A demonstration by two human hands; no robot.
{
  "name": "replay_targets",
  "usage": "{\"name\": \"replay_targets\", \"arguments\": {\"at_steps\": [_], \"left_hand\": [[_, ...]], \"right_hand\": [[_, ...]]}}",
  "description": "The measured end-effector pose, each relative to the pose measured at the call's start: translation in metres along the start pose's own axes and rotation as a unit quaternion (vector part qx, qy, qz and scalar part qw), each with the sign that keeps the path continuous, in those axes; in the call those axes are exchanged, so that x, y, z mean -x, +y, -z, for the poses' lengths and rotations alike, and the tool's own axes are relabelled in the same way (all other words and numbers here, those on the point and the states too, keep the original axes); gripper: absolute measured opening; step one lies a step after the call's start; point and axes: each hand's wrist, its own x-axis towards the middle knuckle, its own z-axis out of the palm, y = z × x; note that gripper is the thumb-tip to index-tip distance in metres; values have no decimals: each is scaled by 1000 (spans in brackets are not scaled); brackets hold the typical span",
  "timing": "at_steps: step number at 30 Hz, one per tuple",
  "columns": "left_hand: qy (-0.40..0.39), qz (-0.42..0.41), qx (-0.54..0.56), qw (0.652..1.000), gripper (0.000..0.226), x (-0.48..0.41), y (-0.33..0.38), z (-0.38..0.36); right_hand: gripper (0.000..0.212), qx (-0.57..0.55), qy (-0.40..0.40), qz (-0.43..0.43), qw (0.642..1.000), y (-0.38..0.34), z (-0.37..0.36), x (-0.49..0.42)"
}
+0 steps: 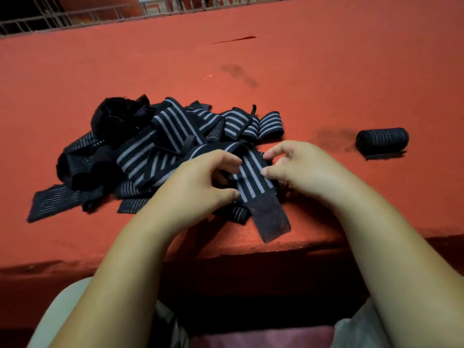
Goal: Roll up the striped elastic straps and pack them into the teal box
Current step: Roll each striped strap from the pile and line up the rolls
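- Striped elastic strap [251, 177] is lying at the near side of the pile, between both hands and running toward me. I'm reading it as dark webbing with pale grey stripes along its length.
- Its black end [272, 219] is sticking out flat toward the front lip of the surface. It's plain, with no stripes, and looking scuffed.
- Left hand [200, 179] is gripping the strap's left edge, thumb pressing at the near side and fingers curling over the top.
- Right hand [298, 167] is pinching the right edge. The thumb tip is touching the stripes and the fingers are curling in narrow just above it.
- Pile [160, 146] is sitting left of centre, behind and beside the hands. It's loose straps overlapping and tangling, some with wide stripes and some with fine ones, and a black bundle is sitting at its far-left corner.
- Rolled strap [381, 140] is lying on its side well to the right, apart from the pile. It's a tight cylinder with fine stripes.
- Red surface [326, 71] is carrying all of it. Dark stains [238, 74] are showing beyond the pile, and more beside the roll.
- Metal grille [75, 18] is running along the far edge, with darkness behind it. I'm working with dim light overall.
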Motion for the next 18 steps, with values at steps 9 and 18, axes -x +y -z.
{"name": "replay_targets", "arguments": {"at_steps": [9,18], "left_hand": [[112,-58,10,992,34,4,8,-6],[325,132,-53,935,23,-4,-24,27]], "right_hand": [[8,-360,-9,-39,932,-22,-9,9],[25,-20,105,-43,993,-3,-19,3]]}}
